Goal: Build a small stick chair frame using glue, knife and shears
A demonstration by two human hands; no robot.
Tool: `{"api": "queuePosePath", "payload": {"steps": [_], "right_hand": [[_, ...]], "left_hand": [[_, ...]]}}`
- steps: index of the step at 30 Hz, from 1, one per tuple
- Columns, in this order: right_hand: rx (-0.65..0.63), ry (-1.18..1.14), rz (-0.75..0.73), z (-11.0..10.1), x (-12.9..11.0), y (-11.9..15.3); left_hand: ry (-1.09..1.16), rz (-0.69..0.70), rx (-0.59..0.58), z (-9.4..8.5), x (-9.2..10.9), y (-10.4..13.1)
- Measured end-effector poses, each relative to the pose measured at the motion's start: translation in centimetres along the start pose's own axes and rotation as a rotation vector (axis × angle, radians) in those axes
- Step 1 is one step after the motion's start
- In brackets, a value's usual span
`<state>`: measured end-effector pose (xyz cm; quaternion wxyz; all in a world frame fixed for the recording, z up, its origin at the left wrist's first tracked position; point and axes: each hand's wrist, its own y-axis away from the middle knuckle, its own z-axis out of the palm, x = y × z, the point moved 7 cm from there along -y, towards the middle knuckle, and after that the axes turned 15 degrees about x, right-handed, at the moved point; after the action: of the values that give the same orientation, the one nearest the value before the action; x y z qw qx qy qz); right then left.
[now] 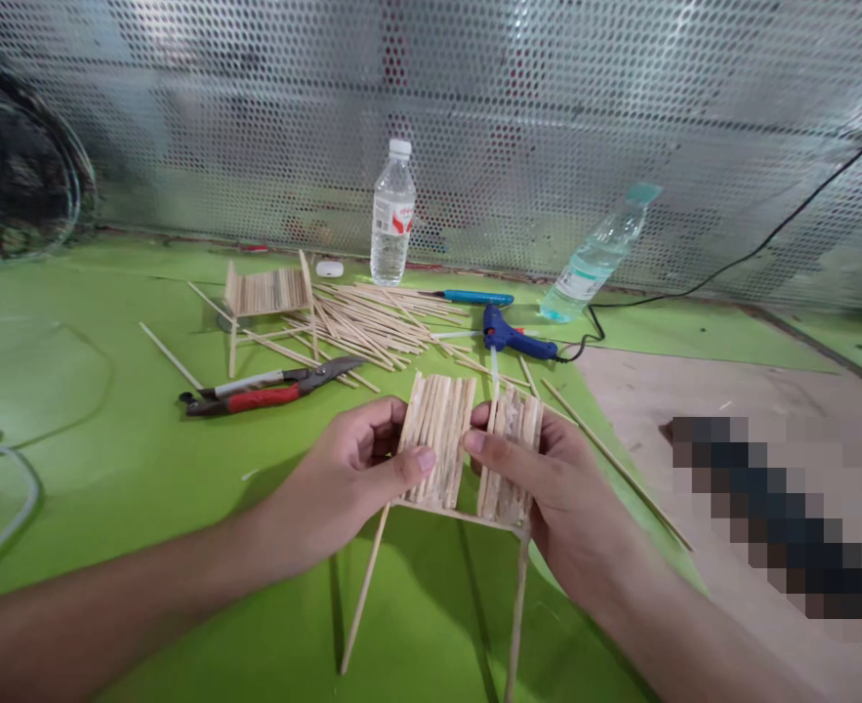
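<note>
"While our left hand [372,454] grips the left part of the stick frame [441,420], what does our right hand [537,464] do?"

"We have it closed on the right part, thumb on top, at the near middle of the green surface [182,508]."

"And the far side?"

"We see a perforated metal wall [291,117], with loose sticks [372,322] before it and a blue glue gun [508,335] to their right."

"Any writing?"

"The left bottle [390,249] has red marks on white, the right bottle [595,264] a pale label; we can't read either."
</note>
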<state>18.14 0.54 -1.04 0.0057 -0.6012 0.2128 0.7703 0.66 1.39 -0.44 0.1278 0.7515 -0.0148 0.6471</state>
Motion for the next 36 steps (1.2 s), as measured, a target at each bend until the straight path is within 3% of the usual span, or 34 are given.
{"api": "queuePosePath", "payload": {"steps": [36], "right_hand": [[0.045, -0.026, 0.058, -0.2, -0.2, 0.4]], "left_hand": [[0.061, -0.007, -0.029, 0.3, 0.8, 0.4]]}}
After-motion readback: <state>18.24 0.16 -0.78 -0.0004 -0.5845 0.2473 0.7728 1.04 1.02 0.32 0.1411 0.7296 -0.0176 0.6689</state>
